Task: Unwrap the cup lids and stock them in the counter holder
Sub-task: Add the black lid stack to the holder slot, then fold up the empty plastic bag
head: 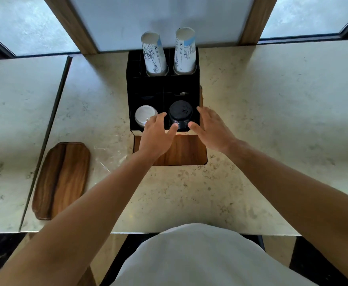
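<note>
Black lid stack (180, 114): upright in your holder's (162, 85) front right slot; your left hand (156, 134) and right hand (211, 129) flank it, fingers spread; bare surface (261, 120) rightward.

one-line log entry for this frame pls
phase: seating black lid stack in holder front-right slot | left hand: open, beside stack | right hand: open, beside stack | white lids: front-left slot | cups: rear

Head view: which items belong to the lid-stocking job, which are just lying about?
Job:
- black counter holder
- stack of black plastic cup lids
- stack of white plastic cup lids
- left hand, right hand, both open beside the black stack

Lying about:
- two stacks of printed paper cups
- oblong wooden tray
- wooden board
</note>
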A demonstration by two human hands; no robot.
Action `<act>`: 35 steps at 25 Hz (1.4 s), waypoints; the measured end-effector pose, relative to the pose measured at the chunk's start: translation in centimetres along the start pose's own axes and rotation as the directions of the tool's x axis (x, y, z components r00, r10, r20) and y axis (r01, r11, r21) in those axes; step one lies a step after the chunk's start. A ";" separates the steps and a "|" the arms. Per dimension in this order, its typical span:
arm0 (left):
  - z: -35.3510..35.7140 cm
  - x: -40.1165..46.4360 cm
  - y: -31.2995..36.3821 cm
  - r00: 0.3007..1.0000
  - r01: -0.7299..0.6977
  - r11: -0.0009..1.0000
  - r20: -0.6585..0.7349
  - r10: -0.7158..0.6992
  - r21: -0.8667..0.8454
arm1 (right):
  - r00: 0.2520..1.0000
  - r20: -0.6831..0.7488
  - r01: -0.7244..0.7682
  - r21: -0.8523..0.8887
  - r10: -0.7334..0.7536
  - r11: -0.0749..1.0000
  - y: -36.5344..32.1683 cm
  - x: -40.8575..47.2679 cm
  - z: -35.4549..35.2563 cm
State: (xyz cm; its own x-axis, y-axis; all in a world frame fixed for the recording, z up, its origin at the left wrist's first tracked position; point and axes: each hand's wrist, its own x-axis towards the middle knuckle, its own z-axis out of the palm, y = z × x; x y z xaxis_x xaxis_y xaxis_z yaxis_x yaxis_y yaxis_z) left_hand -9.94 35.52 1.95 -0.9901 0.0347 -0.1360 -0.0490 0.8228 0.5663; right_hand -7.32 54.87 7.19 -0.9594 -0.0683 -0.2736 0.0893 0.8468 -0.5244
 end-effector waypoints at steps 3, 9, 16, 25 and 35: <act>-0.3 -2.3 -0.3 0.999 0.007 0.998 0.033 -0.009 0.063 | 0.999 0.038 -0.003 -0.028 0.004 1.000 0.4 -1.7 1.0; -1.2 -7.3 -2.3 0.986 0.126 0.985 0.098 -0.137 0.116 | 0.993 0.113 0.044 -0.012 -0.043 0.999 0.6 -3.7 4.2; -3.3 -10.8 -6.8 0.983 0.176 0.979 0.038 -0.181 0.100 | 0.978 0.197 0.064 0.011 -0.065 0.998 -2.8 -4.5 9.6; -8.9 -13.6 -18.4 0.959 0.279 0.960 -0.041 -0.279 0.005 | 0.946 0.322 0.024 0.022 -0.029 0.999 -12.2 -4.4 18.8; -10.1 -12.9 -24.5 0.931 0.356 0.934 0.094 -0.352 -0.028 | 0.937 0.327 -0.215 0.254 0.126 0.943 -16.8 -3.5 23.1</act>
State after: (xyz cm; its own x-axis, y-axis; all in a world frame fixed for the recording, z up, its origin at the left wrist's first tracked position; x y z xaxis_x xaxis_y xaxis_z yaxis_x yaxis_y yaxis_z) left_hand 2.72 9.14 -1.94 -0.8923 -0.2041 -0.4027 -0.4022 0.7646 0.5036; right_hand 0.70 28.66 -1.68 -0.8000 -0.1300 -0.5857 0.3586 0.6791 -0.6405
